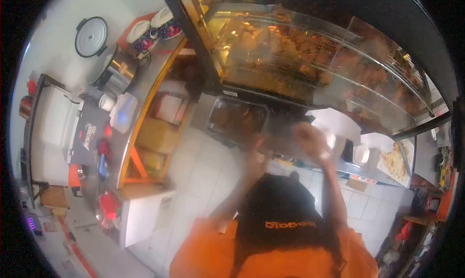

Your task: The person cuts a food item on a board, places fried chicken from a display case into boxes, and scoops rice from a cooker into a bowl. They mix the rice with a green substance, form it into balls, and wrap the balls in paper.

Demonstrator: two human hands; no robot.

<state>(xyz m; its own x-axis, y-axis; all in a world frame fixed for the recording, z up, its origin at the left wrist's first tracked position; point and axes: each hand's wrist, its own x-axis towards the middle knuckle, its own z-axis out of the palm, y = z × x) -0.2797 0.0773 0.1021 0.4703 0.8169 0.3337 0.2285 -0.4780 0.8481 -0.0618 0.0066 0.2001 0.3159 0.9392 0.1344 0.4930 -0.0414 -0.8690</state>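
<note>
The metal tray [212, 116], with brown contents, sits below the glass display case [290, 41], its left edge bordering open tiled floor [191, 191]. The left hand [256, 153] is near its lower right corner; the right hand [310, 138] is farther right. Both are blurred; I cannot tell whether their fingers grasp anything. Rightward, a white container [361, 154] limits room.

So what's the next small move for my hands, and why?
Probably ease your left hand toward the shiny tray: it shows close to the tray's near edge, while your right hand is farther off, by a white paper-like piece. Both hands are blurred, so I can't tell their grip.
</note>
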